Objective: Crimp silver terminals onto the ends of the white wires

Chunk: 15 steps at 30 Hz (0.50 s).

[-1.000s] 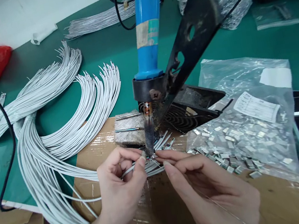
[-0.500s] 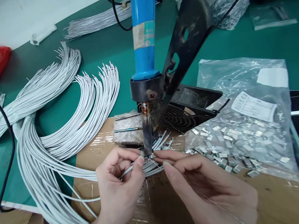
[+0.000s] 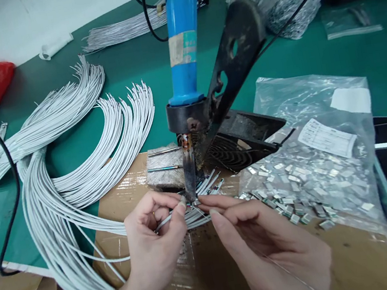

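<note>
My left hand (image 3: 158, 242) is closed, thumb and index finger pinching a white cable (image 3: 164, 222) near its end. Directly above the cable end is the dark tip of a blue-handled soldering iron (image 3: 187, 62), held pointing down in a black stand (image 3: 233, 54). A small shiny metal piece (image 3: 195, 202) sits at the tip, against my right fingertips. My right hand (image 3: 269, 241) is closed around a thin solder wire (image 3: 293, 277) that runs through the palm. Exact contact at the tip is partly hidden by fingers.
White cable bundles (image 3: 84, 178) curve across the left side. More cable ends lie behind my fingers on a cardboard sheet (image 3: 196, 273). Right of it, a clear plastic bag (image 3: 307, 96) spills small metal connectors (image 3: 293, 207). A worn cleaning pad (image 3: 163, 162) sits beside the iron.
The iron and its stand appear shifted slightly left in view. Both hands keep nearly the same pose at the tip.
</note>
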Available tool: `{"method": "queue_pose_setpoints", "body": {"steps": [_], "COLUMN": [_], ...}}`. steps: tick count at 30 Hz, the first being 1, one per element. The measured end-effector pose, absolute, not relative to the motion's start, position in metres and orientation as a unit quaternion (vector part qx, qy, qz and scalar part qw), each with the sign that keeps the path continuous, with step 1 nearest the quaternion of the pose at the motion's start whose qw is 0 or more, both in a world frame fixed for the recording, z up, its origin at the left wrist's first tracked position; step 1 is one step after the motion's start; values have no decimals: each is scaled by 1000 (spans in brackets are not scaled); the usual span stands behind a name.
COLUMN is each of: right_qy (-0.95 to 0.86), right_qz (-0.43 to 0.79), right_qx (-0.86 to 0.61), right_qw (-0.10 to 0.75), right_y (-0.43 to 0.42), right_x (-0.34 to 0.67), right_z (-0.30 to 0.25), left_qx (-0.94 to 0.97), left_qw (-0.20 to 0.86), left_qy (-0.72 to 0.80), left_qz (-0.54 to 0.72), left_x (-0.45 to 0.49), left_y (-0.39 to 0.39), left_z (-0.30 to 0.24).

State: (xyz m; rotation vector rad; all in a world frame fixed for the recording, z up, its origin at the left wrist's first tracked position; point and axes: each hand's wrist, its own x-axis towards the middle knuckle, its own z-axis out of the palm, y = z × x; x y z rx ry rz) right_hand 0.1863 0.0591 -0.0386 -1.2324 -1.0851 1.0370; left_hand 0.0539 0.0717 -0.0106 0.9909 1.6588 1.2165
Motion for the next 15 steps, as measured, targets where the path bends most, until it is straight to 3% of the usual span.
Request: {"method": "queue_pose_setpoints", "body": {"steps": [15], "right_qy": [-452], "right_qz": [441], "right_qx": [-541], "right_qw": [556], "right_y": [59], "right_x": [184], "right_z": [-40], "left_qx": [408], "left_qw": [422], "left_qy": [653], "left_qz": [478], "left_x": [52], "left_y": [67], "left_z": [-16]}}
